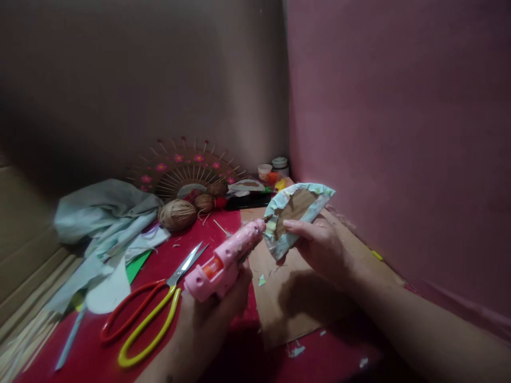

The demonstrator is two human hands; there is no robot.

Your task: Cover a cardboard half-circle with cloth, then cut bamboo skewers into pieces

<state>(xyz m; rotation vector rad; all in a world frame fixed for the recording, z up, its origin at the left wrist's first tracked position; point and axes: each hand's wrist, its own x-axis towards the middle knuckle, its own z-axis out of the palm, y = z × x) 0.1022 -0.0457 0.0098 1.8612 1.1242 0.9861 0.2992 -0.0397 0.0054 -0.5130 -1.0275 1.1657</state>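
My left hand [227, 300] is wrapped round the handle of a pink hot glue gun [229, 255], whose nozzle points up and to the right. My right hand [319, 244] pinches a half-round cardboard piece [301, 206] with pale blue patterned fabric folded over its rim, the thumb on the bare brown middle. The nozzle tip is at the left edge of this piece; whether it touches cannot be made out. Scissors [167, 290] with one red and one yellow handle lie left of the glue gun, blades slightly apart.
On the red tabletop [223, 346] lies a cardboard sheet [279, 319] with fabric scraps. A ball of twine [178, 214], crumpled grey cloth [107, 207] and a flowered fan [187, 165] stand at the back left. A jar [280, 166] is in the corner. A pink wall [399, 133] rises at right.
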